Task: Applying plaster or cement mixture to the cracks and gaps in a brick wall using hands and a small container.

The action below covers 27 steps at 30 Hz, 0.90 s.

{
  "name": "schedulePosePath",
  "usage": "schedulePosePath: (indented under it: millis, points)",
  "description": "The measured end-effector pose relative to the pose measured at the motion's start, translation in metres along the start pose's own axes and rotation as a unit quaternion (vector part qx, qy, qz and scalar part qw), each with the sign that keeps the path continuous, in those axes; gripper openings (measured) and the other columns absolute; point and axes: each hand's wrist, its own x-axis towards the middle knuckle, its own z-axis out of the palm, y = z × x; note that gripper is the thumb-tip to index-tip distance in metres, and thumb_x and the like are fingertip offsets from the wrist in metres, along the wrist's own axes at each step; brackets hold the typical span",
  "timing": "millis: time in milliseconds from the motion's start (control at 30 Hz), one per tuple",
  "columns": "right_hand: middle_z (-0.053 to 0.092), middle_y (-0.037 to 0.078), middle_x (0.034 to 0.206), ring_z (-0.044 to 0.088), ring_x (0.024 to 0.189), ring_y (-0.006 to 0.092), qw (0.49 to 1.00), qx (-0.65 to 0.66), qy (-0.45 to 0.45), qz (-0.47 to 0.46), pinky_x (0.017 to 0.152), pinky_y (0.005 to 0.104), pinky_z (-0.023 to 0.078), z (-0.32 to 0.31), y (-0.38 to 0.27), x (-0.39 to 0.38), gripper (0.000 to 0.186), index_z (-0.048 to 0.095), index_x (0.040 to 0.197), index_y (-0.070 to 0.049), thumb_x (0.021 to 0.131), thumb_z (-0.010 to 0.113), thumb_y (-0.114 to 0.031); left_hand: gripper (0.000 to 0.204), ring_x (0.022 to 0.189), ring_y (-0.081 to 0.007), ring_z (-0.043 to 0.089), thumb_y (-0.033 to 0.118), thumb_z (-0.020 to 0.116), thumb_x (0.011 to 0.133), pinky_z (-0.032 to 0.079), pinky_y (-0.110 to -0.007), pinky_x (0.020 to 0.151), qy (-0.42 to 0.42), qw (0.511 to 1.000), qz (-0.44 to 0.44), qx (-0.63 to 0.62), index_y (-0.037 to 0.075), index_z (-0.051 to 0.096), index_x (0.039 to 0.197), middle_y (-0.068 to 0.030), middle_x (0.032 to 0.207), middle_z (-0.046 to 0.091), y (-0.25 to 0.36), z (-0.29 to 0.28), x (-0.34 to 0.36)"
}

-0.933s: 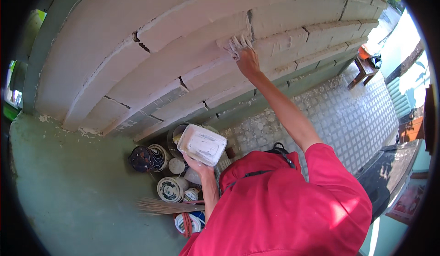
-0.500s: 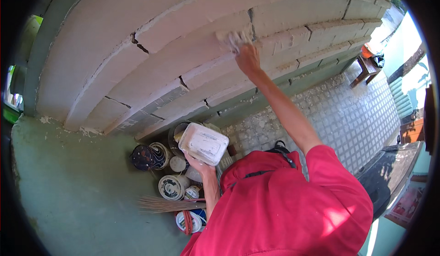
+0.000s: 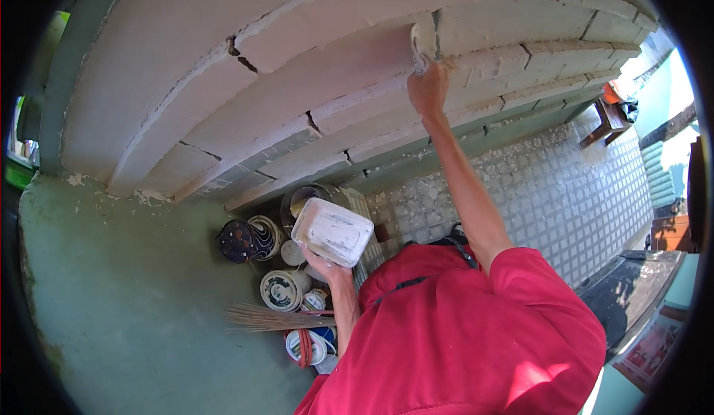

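Observation:
My right hand (image 3: 429, 91) is stretched up to the wall, its fingers closed round a white-smeared putty knife (image 3: 417, 45). The blade shows nearly edge-on and lies against the pale wall panel (image 3: 357, 52), left of a dark vertical crack. Its handle is mostly hidden in my fist. Lower down, my left hand (image 3: 329, 266) supports a rectangular white plastic tub (image 3: 334, 232) from below, with the fingers out of sight beneath it. White paste coats the inside of the tub.
Ridged wall bands (image 3: 312, 39) with cracks run across the top. Beneath the tub stand several paint buckets (image 3: 282, 290), a dark spattered pot (image 3: 238, 241) and a stick broom (image 3: 271, 317). Tiled floor (image 3: 550, 169) stretches right to a small wooden stool (image 3: 606, 123). A green wall (image 3: 126, 288) is at left.
My right hand has moved right along the wall, and the blade has turned from broadside to nearly edge-on. My left hand still holds the tub in about the same place.

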Motion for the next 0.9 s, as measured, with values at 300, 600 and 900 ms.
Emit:
schedulePosePath:
  millis: [300, 600, 900]
  points:
    - [0.062, 0.025, 0.078, 0.061, 0.078, 0.0409, 0.994, 0.046, -0.07, -0.073, 0.073, 0.0467, 0.048, 0.043, -0.041, -0.063, 0.048, 0.062, 0.112, -0.003, 0.065, 0.053, 0.002, 0.059, 0.123, -0.0287, 0.044, 0.049, 0.033, 0.094, 0.037, -0.04, 0.102, 0.012, 1.0, -0.001, 0.003, 0.008, 0.037, 0.136, -0.0088, 0.137, 0.044, 0.009, -0.003, 0.004]
    - [0.06, 0.028, 0.076, 0.059, 0.078, 0.0418, 0.999, -0.015, 0.032, 0.037, 0.07, 0.049, 0.045, 0.002, -0.013, 0.001, 0.032, 0.064, 0.093, 0.002, 0.064, 0.051, 0.002, 0.06, 0.123, -0.0293, 0.045, 0.05, 0.033, 0.093, 0.038, -0.041, 0.102, 0.011, 1.0, 0.006, 0.02, 0.009, 0.037, 0.137, -0.0089, 0.137, 0.043, 0.019, 0.001, -0.005]
    - [0.063, 0.026, 0.08, 0.06, 0.082, 0.0435, 0.991, 0.122, -0.052, -0.008, 0.078, 0.048, 0.046, -0.008, -0.032, -0.009, 0.037, 0.064, 0.098, 0.003, 0.064, 0.052, 0.003, 0.059, 0.121, -0.0291, 0.046, 0.049, 0.033, 0.093, 0.04, -0.041, 0.1, -0.005, 1.0, -0.011, 0.027, 0.009, 0.038, 0.136, -0.009, 0.135, 0.045, 0.012, -0.001, 0.003]
